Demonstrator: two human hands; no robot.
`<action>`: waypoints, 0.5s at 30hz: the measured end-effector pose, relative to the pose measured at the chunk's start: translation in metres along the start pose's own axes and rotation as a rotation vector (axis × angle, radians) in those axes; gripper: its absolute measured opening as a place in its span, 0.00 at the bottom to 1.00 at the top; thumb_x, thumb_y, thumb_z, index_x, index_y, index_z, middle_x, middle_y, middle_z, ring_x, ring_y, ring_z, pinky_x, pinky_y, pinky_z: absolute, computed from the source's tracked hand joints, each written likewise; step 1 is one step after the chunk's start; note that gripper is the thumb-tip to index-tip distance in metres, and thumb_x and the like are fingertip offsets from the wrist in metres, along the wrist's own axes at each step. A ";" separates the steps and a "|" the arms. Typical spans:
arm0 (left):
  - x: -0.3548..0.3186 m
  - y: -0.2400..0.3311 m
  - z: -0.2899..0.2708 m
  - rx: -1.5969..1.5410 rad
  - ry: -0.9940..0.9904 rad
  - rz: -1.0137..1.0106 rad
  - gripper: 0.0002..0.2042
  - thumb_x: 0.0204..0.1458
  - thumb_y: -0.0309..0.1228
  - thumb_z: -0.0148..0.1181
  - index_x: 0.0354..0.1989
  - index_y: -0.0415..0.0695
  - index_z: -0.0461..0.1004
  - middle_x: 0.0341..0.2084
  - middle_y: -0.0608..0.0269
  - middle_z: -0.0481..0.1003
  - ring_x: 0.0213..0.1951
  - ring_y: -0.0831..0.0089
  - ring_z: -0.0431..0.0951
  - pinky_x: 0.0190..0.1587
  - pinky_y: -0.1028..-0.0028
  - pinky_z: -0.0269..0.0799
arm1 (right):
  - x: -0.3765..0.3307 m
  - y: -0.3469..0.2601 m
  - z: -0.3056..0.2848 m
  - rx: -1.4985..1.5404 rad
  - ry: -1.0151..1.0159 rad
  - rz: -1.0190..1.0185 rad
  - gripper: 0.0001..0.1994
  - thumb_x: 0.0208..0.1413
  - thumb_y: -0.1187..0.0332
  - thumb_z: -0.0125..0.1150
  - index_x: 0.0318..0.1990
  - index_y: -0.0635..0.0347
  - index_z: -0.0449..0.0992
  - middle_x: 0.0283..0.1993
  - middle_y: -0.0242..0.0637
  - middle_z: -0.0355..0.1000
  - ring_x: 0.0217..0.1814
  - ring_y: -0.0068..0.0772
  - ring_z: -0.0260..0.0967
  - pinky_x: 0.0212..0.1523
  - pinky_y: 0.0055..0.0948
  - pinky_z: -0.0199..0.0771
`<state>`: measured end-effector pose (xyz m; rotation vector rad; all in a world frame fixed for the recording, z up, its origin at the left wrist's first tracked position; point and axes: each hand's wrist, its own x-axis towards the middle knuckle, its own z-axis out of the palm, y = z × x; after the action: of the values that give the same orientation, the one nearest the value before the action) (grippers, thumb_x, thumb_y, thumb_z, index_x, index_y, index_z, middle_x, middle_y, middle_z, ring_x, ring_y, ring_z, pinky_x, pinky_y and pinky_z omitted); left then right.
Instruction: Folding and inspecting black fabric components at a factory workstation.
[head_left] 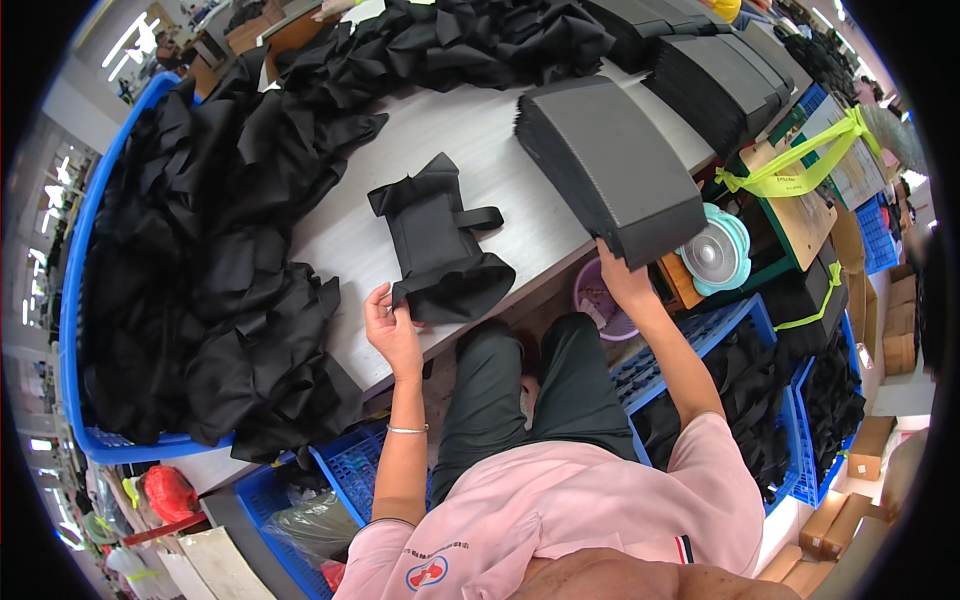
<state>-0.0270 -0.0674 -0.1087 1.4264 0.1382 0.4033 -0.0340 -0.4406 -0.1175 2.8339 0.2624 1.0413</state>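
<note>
On the pale table in front of me lies a black fabric piece (428, 235) with flared ends and a strap loop sticking out on its right side. My left hand (393, 328) pinches its near left corner between thumb and fingers. To the right rests a tall stack of dark grey-black fabric panels (615, 150), lying along the table and reaching its near edge. My right hand (624, 277) is at the near end of this stack, its fingers bent around the lower corner. The fingertips are partly hidden there, so how many panels they grip does not show.
A large blue basket (75, 330) heaped with black fabric pieces (250, 310) stands left. More black fabric (450, 45) and stacked panels (715, 85) line the far side. A turquoise fan (718, 250), a purple bin (612, 312) and blue crates (755, 325) are at my right.
</note>
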 end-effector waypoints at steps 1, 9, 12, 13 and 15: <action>-0.001 0.003 0.002 -0.024 -0.004 0.002 0.13 0.59 0.17 0.54 0.53 0.37 0.69 0.35 0.65 0.76 0.30 0.83 0.74 0.21 0.82 0.73 | 0.005 -0.001 0.002 0.031 0.082 -0.046 0.11 0.56 0.78 0.52 0.44 0.68 0.77 0.49 0.57 0.73 0.54 0.59 0.70 0.56 0.51 0.68; -0.009 0.008 -0.004 0.048 -0.031 0.042 0.18 0.57 0.23 0.61 0.56 0.40 0.68 0.25 0.70 0.70 0.25 0.85 0.69 0.23 0.83 0.69 | 0.074 -0.048 -0.096 0.389 -0.645 0.117 0.06 0.58 0.68 0.61 0.37 0.60 0.77 0.35 0.45 0.76 0.40 0.49 0.76 0.40 0.42 0.76; -0.011 0.007 -0.002 0.196 -0.064 0.133 0.17 0.57 0.26 0.64 0.53 0.40 0.70 0.18 0.73 0.65 0.21 0.86 0.60 0.24 0.81 0.55 | 0.086 -0.066 -0.133 0.386 -0.146 0.107 0.08 0.54 0.65 0.68 0.35 0.58 0.77 0.37 0.43 0.76 0.38 0.48 0.76 0.38 0.38 0.76; -0.012 0.007 -0.002 0.196 -0.058 0.131 0.17 0.57 0.26 0.64 0.53 0.40 0.70 0.18 0.73 0.65 0.21 0.86 0.60 0.24 0.81 0.55 | 0.095 -0.063 -0.134 0.353 -0.039 0.151 0.15 0.50 0.63 0.72 0.44 0.56 0.78 0.45 0.41 0.77 0.45 0.46 0.75 0.46 0.36 0.75; -0.012 0.009 -0.002 0.214 -0.071 0.147 0.17 0.57 0.27 0.64 0.53 0.40 0.70 0.18 0.72 0.65 0.20 0.85 0.60 0.23 0.81 0.56 | 0.126 -0.050 -0.135 0.165 0.222 0.075 0.24 0.52 0.60 0.70 0.56 0.54 0.74 0.55 0.39 0.74 0.56 0.43 0.71 0.56 0.39 0.69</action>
<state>-0.0406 -0.0686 -0.1024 1.6659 0.0189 0.4679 -0.0333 -0.3601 0.0561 2.8903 0.2756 1.4158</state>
